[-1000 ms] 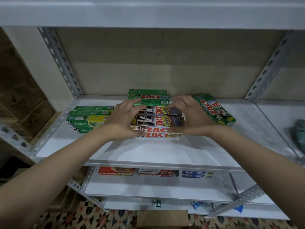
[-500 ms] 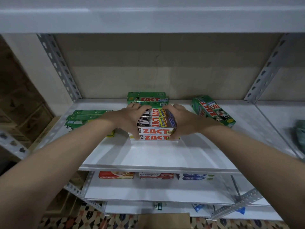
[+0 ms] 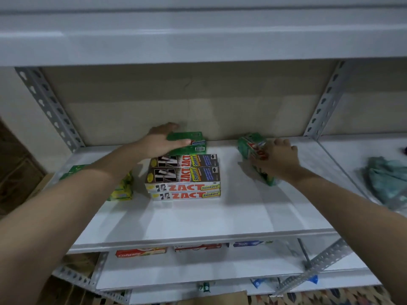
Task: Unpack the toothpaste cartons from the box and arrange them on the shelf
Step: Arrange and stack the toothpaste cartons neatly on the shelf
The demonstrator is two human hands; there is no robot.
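- Cartons are sitting mid-frame on the shelf (image 3: 198, 219): Smokers stack (image 3: 184, 177) squared up.
- Left hand (image 3: 159, 140) is resting flat-fingered on the green stack (image 3: 191, 143) behind.
- Right hand (image 3: 277, 159) is gripping the skewed green cartons (image 3: 251, 144), centre right; they are waiting to be straightened.
- Box is barely showing at the bottom edge; what remains inside is hidden.

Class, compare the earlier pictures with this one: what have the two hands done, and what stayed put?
Both hands let go of the Smokers carton stack. The left hand moved back onto the green Whitening cartons; the right hand moved right onto the angled green cartons. The stack and the yellow-green cartons stayed put.
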